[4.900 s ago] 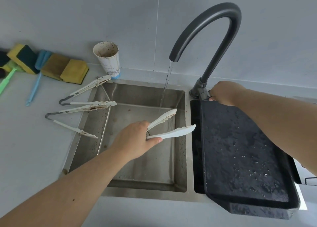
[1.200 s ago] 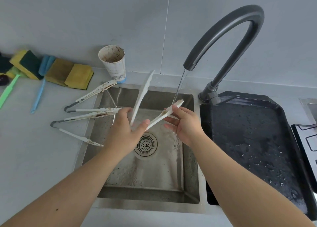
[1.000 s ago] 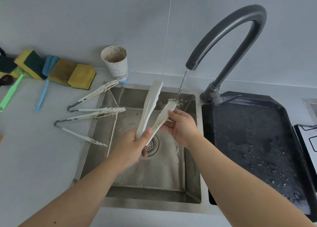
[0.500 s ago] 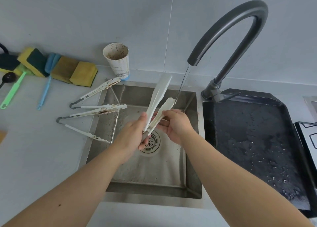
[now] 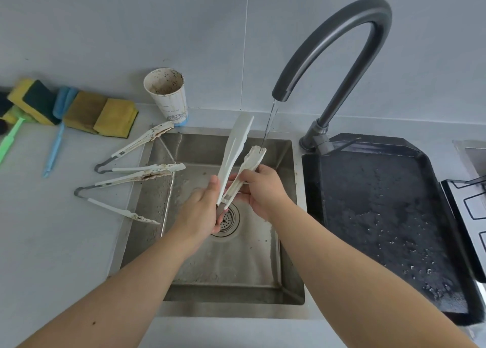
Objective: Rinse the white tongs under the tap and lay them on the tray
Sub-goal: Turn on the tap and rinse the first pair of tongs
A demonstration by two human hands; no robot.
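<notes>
**Tongs under the stream, tray waiting**

The person stands over the sink (image 5: 147, 216) holding the white tongs (image 5: 238, 161) upright, tips pointing up toward the tap (image 5: 342, 40). The left hand (image 5: 202, 211) is wrapped around the hinge end just above the drain, fingers closed on it. The right hand (image 5: 259, 187) pinches the nearer arm of the tongs partway up, fingers closed around it, and the thin stream of water lands on that arm's soiled tip. The other arm stands beside the stream and looks dry and cleaner.

I judge the rinsing step to be under way, not finished: only one tip is under the water. The next move probably calls for turning the tongs so the second arm and the inner faces get wet, then carrying them right to the black tray (image 5: 381, 216), which sits just beside the sink, wet and bare.

The hinge is hidden inside the left palm. How much grime remains on the rinsed tip is hard to tell. Two more dirty tongs (image 5: 136, 174) lie on the counter (image 5: 52, 242) at the sink's left edge.
</notes>
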